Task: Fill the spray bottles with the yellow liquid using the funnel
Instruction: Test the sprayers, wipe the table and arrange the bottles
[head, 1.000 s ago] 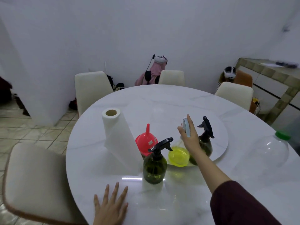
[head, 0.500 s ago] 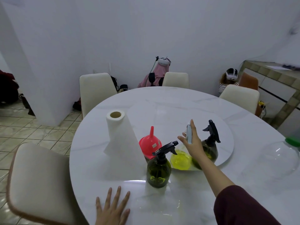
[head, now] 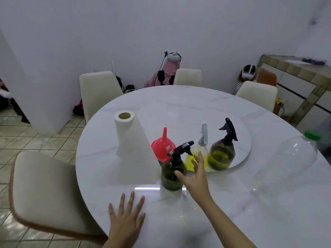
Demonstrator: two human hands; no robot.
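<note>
My left hand (head: 125,222) lies flat on the table (head: 206,108), fingers spread, grasping nothing. My right hand (head: 195,178) hovers with fingers released beside the near bottle (head: 172,176), holding nothing. The clear bottle (head: 200,149) of yellow liquid stands just behind, between the red funnel (head: 162,147) and the far bottle (head: 222,154).

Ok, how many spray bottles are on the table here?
3. A dark green spray bottle nearest, by the right hand; a clear spray bottle with yellow liquid behind it; another dark spray bottle on the turntable, rightmost. None seem hidden.
</note>
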